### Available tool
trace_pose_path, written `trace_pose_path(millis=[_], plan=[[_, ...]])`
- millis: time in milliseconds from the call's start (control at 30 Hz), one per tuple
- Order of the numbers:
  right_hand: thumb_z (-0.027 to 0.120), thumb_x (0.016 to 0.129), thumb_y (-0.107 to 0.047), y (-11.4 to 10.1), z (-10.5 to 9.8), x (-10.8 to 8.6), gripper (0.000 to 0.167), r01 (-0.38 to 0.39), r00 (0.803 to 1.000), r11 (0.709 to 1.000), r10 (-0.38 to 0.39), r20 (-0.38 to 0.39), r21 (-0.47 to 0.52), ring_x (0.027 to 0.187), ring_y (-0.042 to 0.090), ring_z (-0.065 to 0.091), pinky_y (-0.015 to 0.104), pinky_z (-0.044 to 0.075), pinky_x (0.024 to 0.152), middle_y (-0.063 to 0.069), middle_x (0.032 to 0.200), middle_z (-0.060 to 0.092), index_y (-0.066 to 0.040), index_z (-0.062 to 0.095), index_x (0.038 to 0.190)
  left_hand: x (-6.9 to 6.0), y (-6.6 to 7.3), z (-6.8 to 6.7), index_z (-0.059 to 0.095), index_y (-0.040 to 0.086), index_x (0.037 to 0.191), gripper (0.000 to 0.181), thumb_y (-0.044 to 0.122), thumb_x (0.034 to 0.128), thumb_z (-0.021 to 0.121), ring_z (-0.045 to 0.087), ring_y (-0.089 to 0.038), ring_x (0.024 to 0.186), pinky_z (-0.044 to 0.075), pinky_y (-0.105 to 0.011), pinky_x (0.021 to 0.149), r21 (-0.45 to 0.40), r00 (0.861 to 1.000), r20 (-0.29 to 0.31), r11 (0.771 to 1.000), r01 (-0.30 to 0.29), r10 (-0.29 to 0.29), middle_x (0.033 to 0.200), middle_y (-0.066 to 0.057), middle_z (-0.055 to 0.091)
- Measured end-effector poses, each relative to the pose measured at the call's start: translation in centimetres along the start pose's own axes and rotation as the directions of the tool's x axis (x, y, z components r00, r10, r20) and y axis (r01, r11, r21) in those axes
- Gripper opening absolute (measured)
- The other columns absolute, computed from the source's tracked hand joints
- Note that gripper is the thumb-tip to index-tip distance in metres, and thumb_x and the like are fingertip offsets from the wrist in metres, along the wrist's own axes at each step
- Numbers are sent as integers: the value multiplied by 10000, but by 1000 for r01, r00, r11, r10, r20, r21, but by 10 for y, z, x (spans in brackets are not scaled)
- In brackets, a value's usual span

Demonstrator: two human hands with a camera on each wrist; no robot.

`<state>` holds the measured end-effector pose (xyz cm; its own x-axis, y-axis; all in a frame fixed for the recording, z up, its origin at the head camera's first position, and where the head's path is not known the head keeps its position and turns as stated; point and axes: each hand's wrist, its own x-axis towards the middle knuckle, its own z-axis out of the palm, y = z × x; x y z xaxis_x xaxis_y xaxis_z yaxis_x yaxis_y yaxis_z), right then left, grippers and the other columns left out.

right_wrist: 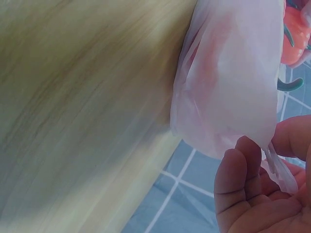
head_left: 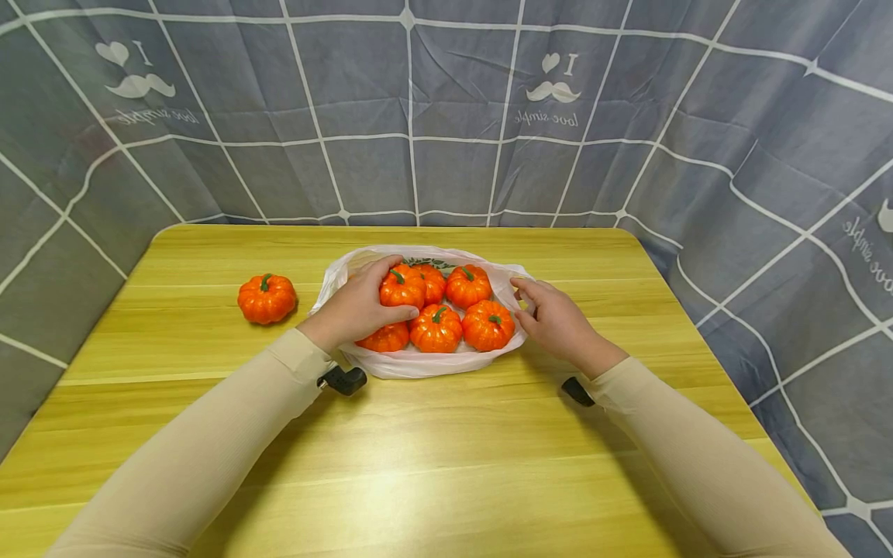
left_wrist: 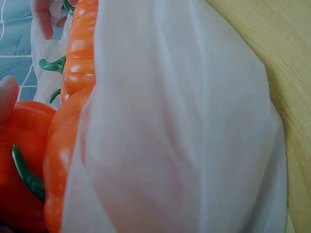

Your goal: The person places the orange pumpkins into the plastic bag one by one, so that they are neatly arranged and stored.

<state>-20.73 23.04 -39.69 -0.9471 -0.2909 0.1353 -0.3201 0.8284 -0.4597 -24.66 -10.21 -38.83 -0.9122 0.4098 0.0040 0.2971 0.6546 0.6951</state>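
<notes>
A white plastic bag [head_left: 418, 366] lies open on the table, holding several small orange pumpkins with green stems. My left hand [head_left: 357, 304] reaches over the bag's left side and grips an orange pumpkin [head_left: 402, 288], thumb at its near side and fingers at its far side. Only a fingertip [left_wrist: 7, 97] of that hand shows beside the pumpkin [left_wrist: 22, 160] in the left wrist view. At the opposite end, my right hand [head_left: 558, 319] pinches the bag's rim, and a gathered fold of plastic [right_wrist: 279, 170] sticks out between thumb and fingers.
One more orange pumpkin [head_left: 267, 299] sits on the wooden table [head_left: 405, 480], left of the bag. A grey curtain [head_left: 460, 93] with white grid lines surrounds the table's back and sides. Dark wrist devices [head_left: 343, 380] show under both sleeves.
</notes>
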Motion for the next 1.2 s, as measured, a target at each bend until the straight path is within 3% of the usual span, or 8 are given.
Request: trace_pose_path(millis=[367, 533, 933, 1067, 1167, 1200], plan=[[678, 982, -62, -1, 0, -1, 564, 8, 1000, 1000, -8, -3, -1, 803, 241, 573, 337, 510, 725, 201, 1255, 674, 24, 511, 1514, -3, -1, -2, 282, 163, 1662, 981, 423, 891, 830, 449, -383, 1473, 365, -575, 1228, -6, 1000, -7, 1000, -9, 9, 1683, -149, 345], [680, 983, -62, -1, 0, -1, 569, 5, 1000, 1000, -5, -3, -2, 796, 237, 567, 334, 507, 721, 202, 1259, 673, 24, 508, 1518, -7, 0, -9, 278, 153, 1664, 984, 419, 895, 831, 410, -381, 1508, 336, -567, 1250, -5, 999, -23, 999, -34, 34, 1696, -152, 316], [684, 981, -66, -1, 0, -1, 568, 5, 1000, 1000, -5, -3, -5, 787, 231, 570, 330, 504, 717, 199, 1255, 675, 24, 513, 1515, -28, -7, -43, 219, 216, 1690, 974, 452, 934, 786, 310, -414, 1566, 296, -666, 1232, -11, 998, -65, 1000, 0, 0, 1733, -115, 251], [685, 981, -67, -1, 0, -1, 566, 10, 1000, 1000, -10, -5, -13, 791, 233, 571, 334, 504, 720, 198, 1252, 679, 25, 515, 1512, -36, -17, -58, 209, 180, 1692, 946, 426, 959, 755, 306, -425, 1559, 303, -679, 1220, 34, 995, -102, 999, 20, -16, 1737, -141, 243], [686, 979, -64, -1, 0, -1, 566, 13, 1000, 1000, -13, -7, -15, 789, 233, 568, 331, 502, 715, 196, 1244, 679, 27, 517, 1511, -41, -31, -69, 192, 156, 1694, 963, 445, 961, 746, 351, -435, 1518, 317, -677, 1211, 70, 991, -130, 996, 48, -39, 1737, -156, 243], [686, 978, -63, -1, 0, -1, 566, 12, 1000, 1000, -13, -8, -14, 787, 232, 567, 329, 501, 712, 196, 1241, 679, 28, 518, 1511, -43, -36, -72, 182, 153, 1697, 977, 465, 959, 743, 420, -443, 1450, 343, -670, 1195, 81, 989, -137, 995, 62, -51, 1737, -165, 240]])
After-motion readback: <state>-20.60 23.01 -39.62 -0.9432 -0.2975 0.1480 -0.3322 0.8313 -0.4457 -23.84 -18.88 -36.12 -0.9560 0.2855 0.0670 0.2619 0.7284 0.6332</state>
